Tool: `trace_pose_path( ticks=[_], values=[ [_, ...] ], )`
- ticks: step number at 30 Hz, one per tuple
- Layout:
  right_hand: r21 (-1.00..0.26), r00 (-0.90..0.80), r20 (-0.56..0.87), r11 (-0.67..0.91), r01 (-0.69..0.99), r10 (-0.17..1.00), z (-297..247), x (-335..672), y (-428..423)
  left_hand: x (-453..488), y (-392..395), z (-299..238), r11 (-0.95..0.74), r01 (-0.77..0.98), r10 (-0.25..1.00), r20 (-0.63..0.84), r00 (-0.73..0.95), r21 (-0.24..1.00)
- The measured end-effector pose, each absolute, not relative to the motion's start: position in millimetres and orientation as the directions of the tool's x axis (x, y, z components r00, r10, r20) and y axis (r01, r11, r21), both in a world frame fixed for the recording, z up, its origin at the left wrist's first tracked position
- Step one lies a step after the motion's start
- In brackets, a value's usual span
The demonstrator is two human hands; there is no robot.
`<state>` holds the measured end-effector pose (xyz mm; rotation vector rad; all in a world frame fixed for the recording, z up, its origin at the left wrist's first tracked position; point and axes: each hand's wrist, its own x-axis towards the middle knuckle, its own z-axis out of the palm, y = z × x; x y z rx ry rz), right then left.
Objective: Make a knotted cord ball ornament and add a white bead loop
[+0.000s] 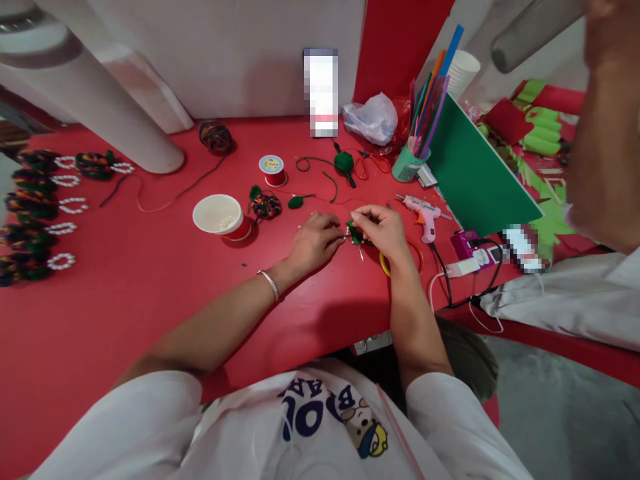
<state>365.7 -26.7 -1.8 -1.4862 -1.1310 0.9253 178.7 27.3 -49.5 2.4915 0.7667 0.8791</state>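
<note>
My left hand and my right hand meet over the red table, fingers pinched together. Between them is a small green yarn piece with white beads at its left side; both hands pinch it. A thin needle or pin pokes down from under the piece. A silver bangle circles my left wrist. A yellow ring lies on the table under my right wrist.
A paper cup of white beads, a red thread spool, green yarn ball and dark yarn pieces lie beyond my hands. A pink glue gun, green board, and pen cup stand right. Finished beaded pieces line the left. Another person's arm is at right.
</note>
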Motion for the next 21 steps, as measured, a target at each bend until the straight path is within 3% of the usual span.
trace_pose_path(
  ticks=[8, 12, 14, 17, 19, 21],
  values=[
    [-0.977, 0.262, 0.017, -0.039, 0.210, 0.965, -1.2, 365.8, -27.4, 182.1, 25.5, -46.5, -0.792, 0.351, 0.586, 0.463, 0.665, 0.499],
    [-0.970, 0.228, 0.029, -0.028, 0.242, 0.973, -1.2, 362.9, -28.8, 184.3, 27.1, -46.8, -0.709, 0.270, 0.659, 0.475, 0.584, 0.651],
    [-0.970, 0.238, 0.027, -0.032, 0.240, 0.971, -0.6, 359.9, -29.9, 185.4, 29.3, -46.0, -0.560, 0.142, 0.771, 0.451, 0.449, 0.816],
    [-0.981, 0.271, -0.003, -0.055, 0.184, 0.963, 0.6, 352.7, -31.0, 186.4, 32.6, -42.9, -0.147, -0.206, 0.909, 0.214, 0.357, 0.967],
    [-0.990, 0.262, -0.012, -0.049, 0.134, 0.965, 1.0, 346.9, -31.2, 186.3, 34.4, -39.8, 0.158, -0.381, 0.892, 0.034, 0.451, 0.911],
    [-0.995, 0.231, -0.011, -0.032, 0.090, 0.973, 1.0, 341.5, -31.0, 185.6, 36.6, -36.6, 0.370, -0.448, 0.833, -0.077, 0.548, 0.814]
  ],
)
